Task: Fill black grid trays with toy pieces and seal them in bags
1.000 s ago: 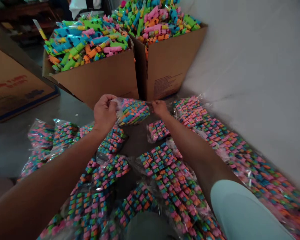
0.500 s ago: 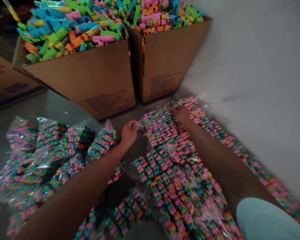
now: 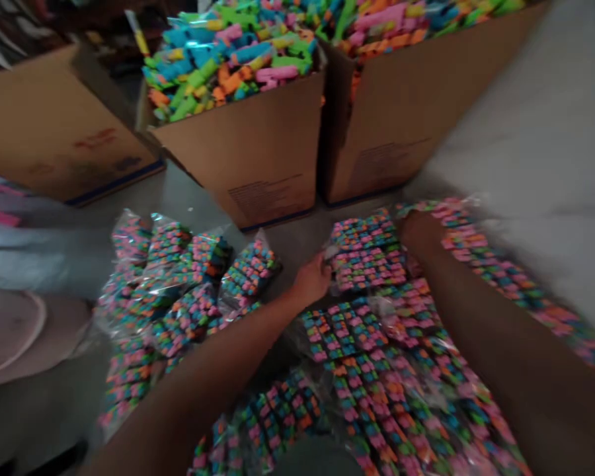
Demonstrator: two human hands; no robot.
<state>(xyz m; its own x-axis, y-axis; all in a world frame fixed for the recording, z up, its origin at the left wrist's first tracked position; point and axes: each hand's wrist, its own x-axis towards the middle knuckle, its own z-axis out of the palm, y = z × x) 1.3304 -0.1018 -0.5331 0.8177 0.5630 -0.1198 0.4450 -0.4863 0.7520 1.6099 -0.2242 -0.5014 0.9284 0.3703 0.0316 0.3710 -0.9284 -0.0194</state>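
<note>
A clear plastic bag (image 3: 369, 254) packed with rows of small pink, blue, green and orange toy pieces lies in front of me on other such bags. My left hand (image 3: 313, 281) is at its left edge, fingers closed on the plastic. At the bag's right side is my right hand (image 3: 420, 233), dark and blurred, closed against the bag's edge with its fingertips mostly hidden. Below, more filled bags (image 3: 347, 330) overlap in a pile. Another row of filled bags (image 3: 506, 271) runs along the right, beside my right forearm.
Two open cardboard boxes, a left one (image 3: 248, 152) and a right one (image 3: 391, 125), stand ahead, heaped with bright toy guns (image 3: 238, 59). Another carton (image 3: 54, 125) stands far left. Several filled bags (image 3: 168, 264) lie left of my arm. A pinkish tub (image 3: 39, 330) sits at the left edge.
The view has swung left, so everything sits farther right and the tub has appeared. My left hand has moved from stretched plastic beside the bag to the bag's left edge.
</note>
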